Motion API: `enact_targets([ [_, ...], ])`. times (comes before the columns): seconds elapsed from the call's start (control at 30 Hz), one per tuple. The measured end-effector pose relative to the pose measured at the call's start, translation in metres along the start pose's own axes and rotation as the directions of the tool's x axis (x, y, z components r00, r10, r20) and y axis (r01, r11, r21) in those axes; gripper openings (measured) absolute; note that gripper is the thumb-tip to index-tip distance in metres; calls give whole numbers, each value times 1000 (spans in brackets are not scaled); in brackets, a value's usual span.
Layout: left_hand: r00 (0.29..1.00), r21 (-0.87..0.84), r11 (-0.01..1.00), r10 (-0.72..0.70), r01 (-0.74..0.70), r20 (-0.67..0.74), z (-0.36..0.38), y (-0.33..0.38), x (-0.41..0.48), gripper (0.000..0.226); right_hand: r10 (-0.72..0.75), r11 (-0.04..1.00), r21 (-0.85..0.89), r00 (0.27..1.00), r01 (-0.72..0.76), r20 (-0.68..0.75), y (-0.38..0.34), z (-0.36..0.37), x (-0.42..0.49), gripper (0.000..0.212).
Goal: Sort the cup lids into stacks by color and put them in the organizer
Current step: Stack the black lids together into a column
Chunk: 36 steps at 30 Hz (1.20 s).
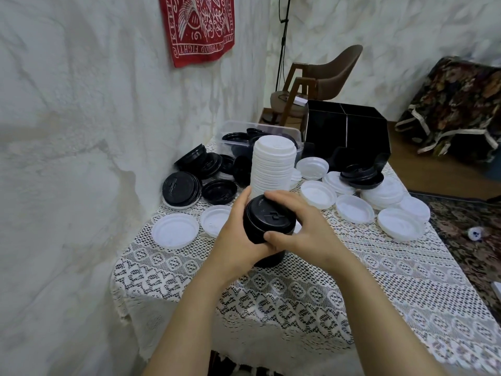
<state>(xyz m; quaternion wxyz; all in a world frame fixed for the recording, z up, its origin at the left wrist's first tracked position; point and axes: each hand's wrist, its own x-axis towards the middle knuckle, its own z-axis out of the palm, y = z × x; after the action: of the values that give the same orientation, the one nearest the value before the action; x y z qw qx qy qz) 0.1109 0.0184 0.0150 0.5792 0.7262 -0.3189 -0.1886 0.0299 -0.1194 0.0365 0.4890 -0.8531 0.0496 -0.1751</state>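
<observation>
Fingers | left hand (238, 240), right hand (303, 226) both curled round glossy black lid stack (268, 215)

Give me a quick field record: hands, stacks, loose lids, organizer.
hands: left hand and right hand both grip the stack of black plastic cup lids
white stack: tall stack of white plastic cup lids upright on the lace tablecloth, behind the hands
loose: loose white lids, loose black lids scattered
organizer: black divided organizer at far edge, contents unclear
tub: clear plastic tub holds black lids
</observation>
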Motion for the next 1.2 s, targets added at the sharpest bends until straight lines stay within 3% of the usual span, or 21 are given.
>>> enact_targets([
  [0.3, 1000, 16, 1000, 10, -10, 4, 0, 1, 0, 82, 10, 998, 54, 1000, -11, 9, 3, 4, -3, 64],
  [0.43, 1000, -7, 1000, 1, -1, 11, -1, 1, 0, 84, 18, 997, 81, 998, -13, -53, 8, 13, -5, 59],
  [0.8, 999, -2, 1000, -31, 31, 6, -1, 3, -1, 82, 102, 962, 270, 975, -47, -195, 21, 33, -17, 69],
  [1.03, 998, 18, 999, -43, 42, 53, -6, 1, 1, 89, 120, 946, 322, 963, -37, -242, 24, 37, -19, 65],
  [1.2, 976, -93, 993, -56, 77, 211, -25, 8, 2, 77, 146, 949, 309, 958, -65, -249, 22, 37, -17, 62],
])
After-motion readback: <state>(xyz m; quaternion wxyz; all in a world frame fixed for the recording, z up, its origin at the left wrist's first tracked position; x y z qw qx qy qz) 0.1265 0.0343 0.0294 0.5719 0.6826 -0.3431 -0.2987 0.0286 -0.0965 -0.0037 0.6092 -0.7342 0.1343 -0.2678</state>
